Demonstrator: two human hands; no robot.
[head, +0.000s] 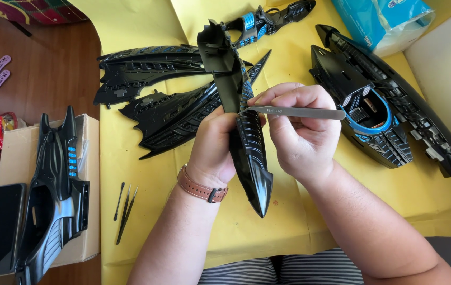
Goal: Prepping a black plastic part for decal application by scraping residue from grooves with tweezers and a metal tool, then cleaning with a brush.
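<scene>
1. Head view, your left hand (216,145): it is wrapped around the middle of a long black model part (241,113), which stands roughly upright above the yellow sheet (299,211), pointed end toward you. Your fingers are mostly hidden behind the part, and a brown watch strap (200,188) crosses the wrist.
2. Head view, your right hand (302,132): it pinches silver tweezers (294,112) near their tips, laid almost level. The tips meet the ribbed edge of the part, but your thumb covers the contact, so you cannot tell whether they grip anything.
3. Behind the hands, two black wing pieces (154,87) lie on the sheet; the held part hides where they overlap.
4. To your right, a black hull with blue trim (373,116) lies flat; its far end is cut off near the blue package (381,21).
5. To your left, another black body section (56,195) rests on a cardboard box (91,158), its lower end out of frame. Thin black tools (125,211) lie beside the box; their kind is hard to make out.
</scene>
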